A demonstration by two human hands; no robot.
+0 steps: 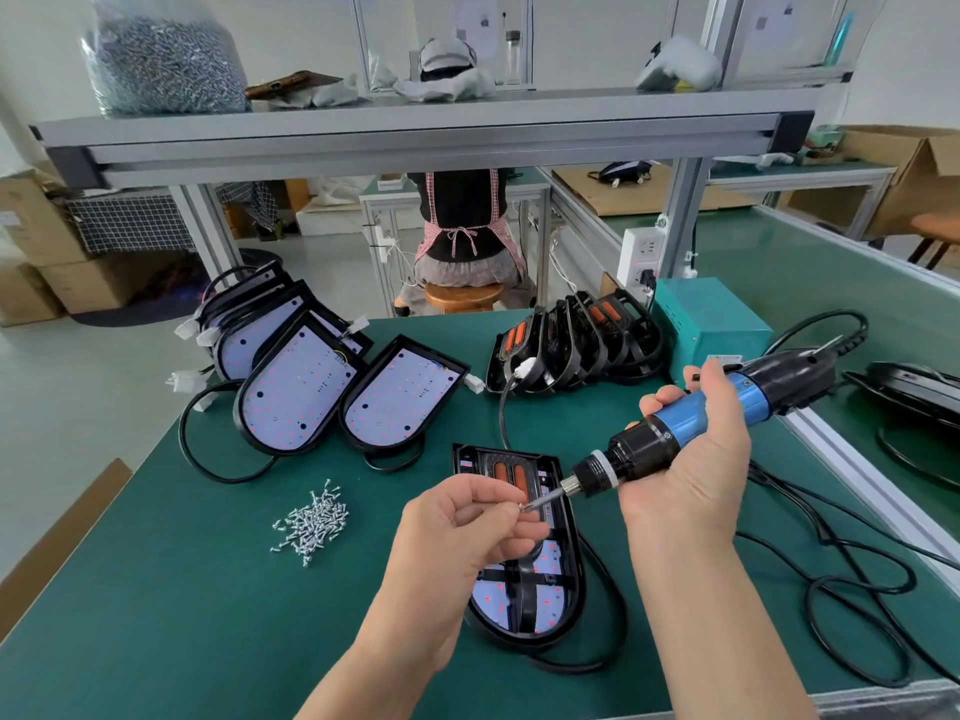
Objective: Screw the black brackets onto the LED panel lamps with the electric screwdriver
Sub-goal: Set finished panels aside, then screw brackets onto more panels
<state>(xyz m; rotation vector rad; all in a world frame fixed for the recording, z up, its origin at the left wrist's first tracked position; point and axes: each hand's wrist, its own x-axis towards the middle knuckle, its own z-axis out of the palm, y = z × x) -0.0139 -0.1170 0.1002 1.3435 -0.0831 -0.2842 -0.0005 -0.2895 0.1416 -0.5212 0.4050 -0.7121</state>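
Two bare hands meet above the black-framed LED panel lamp point(524, 589) with its black bracket point(527, 597): the left hand point(462, 532) pinches a small silver screw point(521, 506) against the bit of the blue-and-black electric screwdriver point(691, 433), gripped in the right hand point(691, 470). Loose silver screws point(311, 527) lie left of the left hand.

A green desk point(208, 589) stands under a grey shelf point(415, 132); pale floor point(104, 366), white walls point(291, 33), cardboard boxes point(36, 236) behind.

Screw pile point(311, 527) left of lamp point(524, 553); stack point(576, 345) behind.
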